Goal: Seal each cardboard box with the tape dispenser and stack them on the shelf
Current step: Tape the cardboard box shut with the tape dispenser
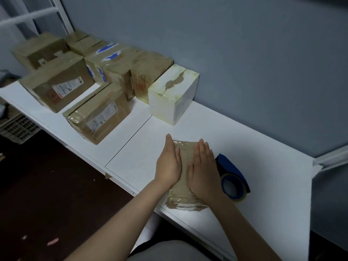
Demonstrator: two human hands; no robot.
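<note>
A small brown cardboard box [185, 157], wrapped in clear tape, lies on the white table [254, 147] in front of me. My left hand [168, 162] rests flat along its left side with straight fingers. My right hand [204, 170] presses flat on its top, fingers straight. Both hands cover most of the box. The blue tape dispenser [232, 178] with its tape roll lies on the table just right of the box, touching neither hand.
A white taped box [173, 95] stands against the blue-grey wall behind. Several sealed brown boxes [98, 113] sit in a cluster at the back left. A white crate [17, 129] is on the dark floor at left. The table's front edge runs close below the box.
</note>
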